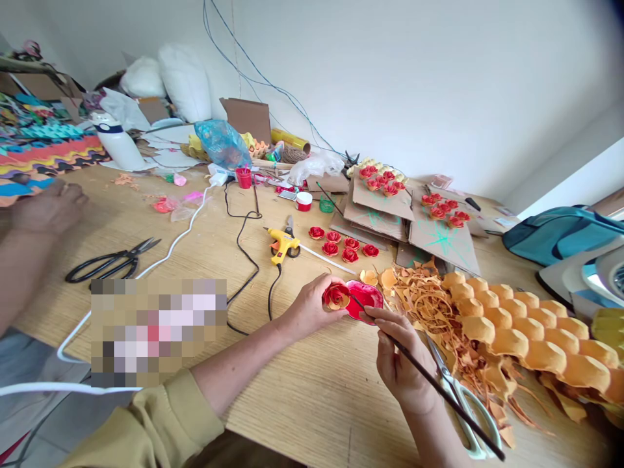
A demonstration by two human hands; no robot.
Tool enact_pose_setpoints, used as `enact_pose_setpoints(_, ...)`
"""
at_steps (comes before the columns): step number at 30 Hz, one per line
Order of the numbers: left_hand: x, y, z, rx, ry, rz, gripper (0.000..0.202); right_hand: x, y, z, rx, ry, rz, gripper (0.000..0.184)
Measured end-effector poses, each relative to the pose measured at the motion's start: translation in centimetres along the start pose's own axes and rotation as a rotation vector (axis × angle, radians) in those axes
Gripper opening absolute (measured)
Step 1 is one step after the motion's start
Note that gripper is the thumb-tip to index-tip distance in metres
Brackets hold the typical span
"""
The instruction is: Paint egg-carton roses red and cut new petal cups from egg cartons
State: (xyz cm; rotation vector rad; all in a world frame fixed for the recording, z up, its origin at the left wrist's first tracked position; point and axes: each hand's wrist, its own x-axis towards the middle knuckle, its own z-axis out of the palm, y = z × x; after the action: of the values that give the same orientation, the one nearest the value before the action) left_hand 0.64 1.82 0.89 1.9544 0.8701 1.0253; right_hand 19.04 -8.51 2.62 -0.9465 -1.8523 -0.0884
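My left hand (312,305) is closed around a small rose (336,296) that looks cut from egg carton, its petals mostly red with yellowish edges. In my right hand (404,364) is a long dark paintbrush (443,393), gripped like a pen. Its tip is over a shallow dish of red paint (365,299), close to the rose; whether it touches the paint I cannot tell. Several finished-looking red roses (350,255) lie on the table beyond my hands. Light-green-handled scissors (463,409) rest beside my right forearm, and plain orange flower cups (369,278) sit behind the dish.
Orange egg cartons (531,318) and trimmings (429,299) lie at the right. A yellow glue gun (283,246) with its cord stands ahead. Black scissors (117,260) and a white cable (175,240) are at left, near another person's hand (49,211). Cardboard pieces (380,221) hold more roses.
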Motion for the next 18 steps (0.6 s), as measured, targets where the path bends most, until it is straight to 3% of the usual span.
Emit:
enact_pose_setpoints(11, 0.1, -0.3, 0.2, 0.056, 0.050, 0.055, 0.036, 0.4, -0.2, -0.5, -0.078, -0.019, -0.044, 0.035)
enact_pose_setpoints(18, 0.2, -0.5, 0.2, 0.019, 0.049, -0.010, 0.038, 0.5, 0.6, -0.6, -0.130, 0.049, 0.072, 0.019)
